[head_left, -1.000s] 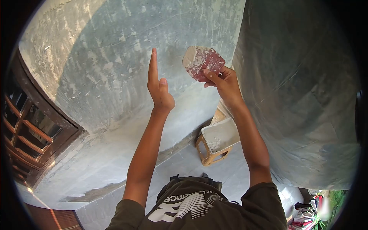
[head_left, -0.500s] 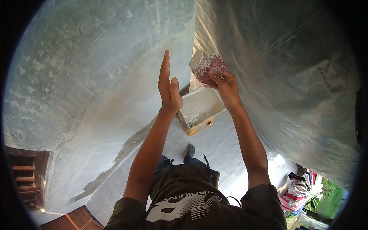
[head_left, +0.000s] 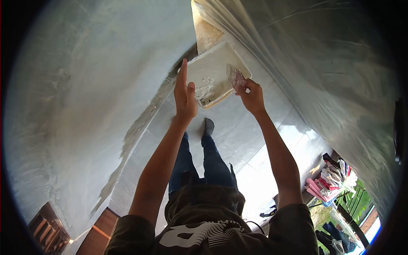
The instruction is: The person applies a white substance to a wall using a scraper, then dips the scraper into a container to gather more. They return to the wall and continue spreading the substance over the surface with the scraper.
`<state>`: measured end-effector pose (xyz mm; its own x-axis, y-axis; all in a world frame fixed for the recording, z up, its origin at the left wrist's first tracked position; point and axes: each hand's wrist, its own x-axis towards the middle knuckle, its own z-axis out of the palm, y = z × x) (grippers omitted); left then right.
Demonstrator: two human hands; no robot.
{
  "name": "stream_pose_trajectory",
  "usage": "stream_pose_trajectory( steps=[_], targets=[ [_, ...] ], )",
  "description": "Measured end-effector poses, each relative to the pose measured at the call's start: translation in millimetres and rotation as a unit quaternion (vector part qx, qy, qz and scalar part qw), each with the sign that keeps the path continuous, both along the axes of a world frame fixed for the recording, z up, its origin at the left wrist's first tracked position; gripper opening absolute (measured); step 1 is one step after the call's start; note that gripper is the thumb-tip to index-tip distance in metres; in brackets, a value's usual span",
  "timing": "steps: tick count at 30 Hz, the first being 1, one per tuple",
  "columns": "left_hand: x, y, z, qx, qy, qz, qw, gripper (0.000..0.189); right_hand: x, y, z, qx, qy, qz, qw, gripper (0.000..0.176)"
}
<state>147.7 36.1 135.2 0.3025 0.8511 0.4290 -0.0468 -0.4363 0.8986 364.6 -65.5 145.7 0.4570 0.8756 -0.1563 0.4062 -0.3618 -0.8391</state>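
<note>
The grey plastered wall fills the view left of the tray, and a clear plastic sheet hangs right of it. The tiled floor runs below the tray toward the person. The dark shirt carries a white print, cut off by the frame's lower edge and too warped to read. The tray of white plaster sits at the far end of the floor. Its support is hidden beneath it. The 2 hands are apart. The left hand is flat and empty at the tray's left edge, fingers straight. The right hand pinches a reddish, plaster-smeared pad over the tray's right edge. The pad is blurred, so its make cannot be told.
</note>
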Motion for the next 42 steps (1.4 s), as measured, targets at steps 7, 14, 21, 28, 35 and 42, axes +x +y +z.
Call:
stream_pose_trajectory(
  steps=[7, 14, 21, 28, 35, 42],
  targets=[
    [2, -9, -97, -0.08, 0.032, 0.009, 0.996, 0.064, 0, -28, -103, -0.04, -0.175, 0.085, 0.98, 0.028],
    [-9, -32, -170, -0.129, 0.094, 0.002, 0.987, 0.071, -13, -32, -204, -0.048, -0.347, 0.224, 0.909, 0.027],
    [-23, -61, -210, -0.166, 0.142, -0.005, 0.976, 0.079, -9, -35, -247, -0.063, -0.449, 0.273, 0.849, 0.013],
    [-23, -72, -210, -0.196, 0.149, -0.019, 0.969, 0.081, -17, -39, -228, -0.027, -0.42, 0.299, 0.856, 0.01],
    [-19, -66, -194, -0.192, 0.147, -0.037, 0.97, 0.08, -30, -53, -218, -0.08, -0.446, 0.304, 0.838, 0.009],
    [-23, -63, -195, -0.181, 0.123, -0.037, 0.975, 0.077, -27, -59, -190, -0.099, -0.304, 0.209, 0.924, 0.015]
  ],
)
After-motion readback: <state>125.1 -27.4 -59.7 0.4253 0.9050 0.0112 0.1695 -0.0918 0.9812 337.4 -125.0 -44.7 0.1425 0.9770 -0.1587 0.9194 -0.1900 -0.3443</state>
